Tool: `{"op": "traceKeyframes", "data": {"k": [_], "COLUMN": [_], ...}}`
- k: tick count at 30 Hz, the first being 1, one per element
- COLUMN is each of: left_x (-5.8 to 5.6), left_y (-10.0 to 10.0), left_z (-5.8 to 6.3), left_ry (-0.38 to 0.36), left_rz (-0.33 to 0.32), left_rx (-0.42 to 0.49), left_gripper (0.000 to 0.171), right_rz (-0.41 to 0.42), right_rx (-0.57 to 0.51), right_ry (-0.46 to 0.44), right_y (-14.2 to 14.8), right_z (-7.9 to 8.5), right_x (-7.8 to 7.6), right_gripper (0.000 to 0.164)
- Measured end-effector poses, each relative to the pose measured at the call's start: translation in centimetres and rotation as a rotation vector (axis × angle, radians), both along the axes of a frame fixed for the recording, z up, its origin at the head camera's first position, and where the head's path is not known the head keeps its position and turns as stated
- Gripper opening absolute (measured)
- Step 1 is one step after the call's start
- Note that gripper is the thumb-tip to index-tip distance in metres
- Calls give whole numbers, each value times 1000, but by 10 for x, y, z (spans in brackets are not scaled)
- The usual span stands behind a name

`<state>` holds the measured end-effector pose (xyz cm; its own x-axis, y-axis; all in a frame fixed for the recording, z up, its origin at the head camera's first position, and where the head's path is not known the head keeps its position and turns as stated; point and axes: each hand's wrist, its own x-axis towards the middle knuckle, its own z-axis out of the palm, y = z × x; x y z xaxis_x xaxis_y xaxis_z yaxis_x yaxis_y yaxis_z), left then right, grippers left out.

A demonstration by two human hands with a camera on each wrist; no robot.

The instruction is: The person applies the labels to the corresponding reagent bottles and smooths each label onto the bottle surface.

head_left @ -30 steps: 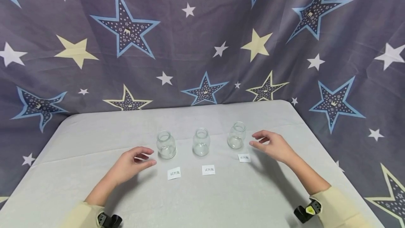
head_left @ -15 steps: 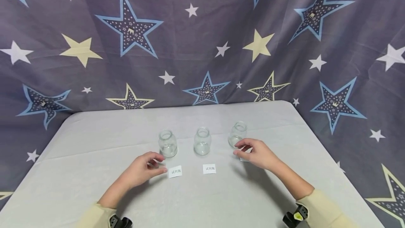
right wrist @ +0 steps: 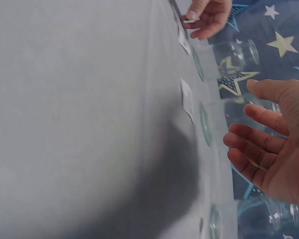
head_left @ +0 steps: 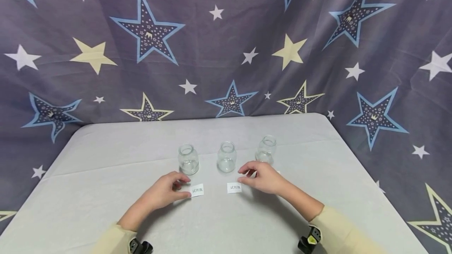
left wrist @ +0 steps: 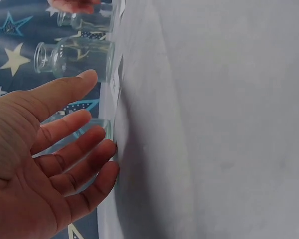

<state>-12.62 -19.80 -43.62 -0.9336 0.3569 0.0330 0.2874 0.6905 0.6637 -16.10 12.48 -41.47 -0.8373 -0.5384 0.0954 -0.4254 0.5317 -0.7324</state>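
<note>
"How do things sit around the middle glass jar [head_left: 226, 158]?"
"Left hand [head_left: 164, 192] is front-left of it, right beside the left paper label [head_left: 197, 190], contact unclear; right hand [head_left: 264, 177] is front-right, near the middle label [head_left: 234, 187] before the jar. Both hold nothing, fingers loosely bent, well apart."
"Risk?"
"A low fingertip could drag a label; a careless backward swing might tip the jar."

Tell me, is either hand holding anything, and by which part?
Nothing is held: the left hand and the right hand are both empty, near the paper labels.
</note>
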Motion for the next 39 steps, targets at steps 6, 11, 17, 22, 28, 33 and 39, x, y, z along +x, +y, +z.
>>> {"op": "traceKeyframes", "data": {"k": [6, 11, 17, 22, 28, 33, 39], "left_x": [0, 1, 0, -1, -1, -1, -2], "left_y": [5, 8, 10, 11, 10, 10, 12], "left_z": [-2, -3, -6, -6, -6, -5, -6], "left_ry": [0, -7, -12, -22, -19, -17, -29], "left_rz": [19, 41, 64, 68, 46, 41, 64], "left_rx": [-39, -69, -93, -99, -107, -116, -128], "left_gripper": [36, 35, 34, 33, 31, 31, 31], "right_rz": [41, 81, 140, 132, 115, 115, 134], "right_rx": [-14, -11, 43, 83, 166, 268, 361], "right_ry": [-17, -1, 75, 97, 145, 206, 258], "right_y": [-21, -40, -64, -81, -98, -108, -114], "right_z": [-3, -4, -7, -14, -24, -27, -27], "right_x": [1, 3, 6, 9, 9, 7, 5], "right_gripper": [22, 21, 22, 20, 22, 30, 35]}}
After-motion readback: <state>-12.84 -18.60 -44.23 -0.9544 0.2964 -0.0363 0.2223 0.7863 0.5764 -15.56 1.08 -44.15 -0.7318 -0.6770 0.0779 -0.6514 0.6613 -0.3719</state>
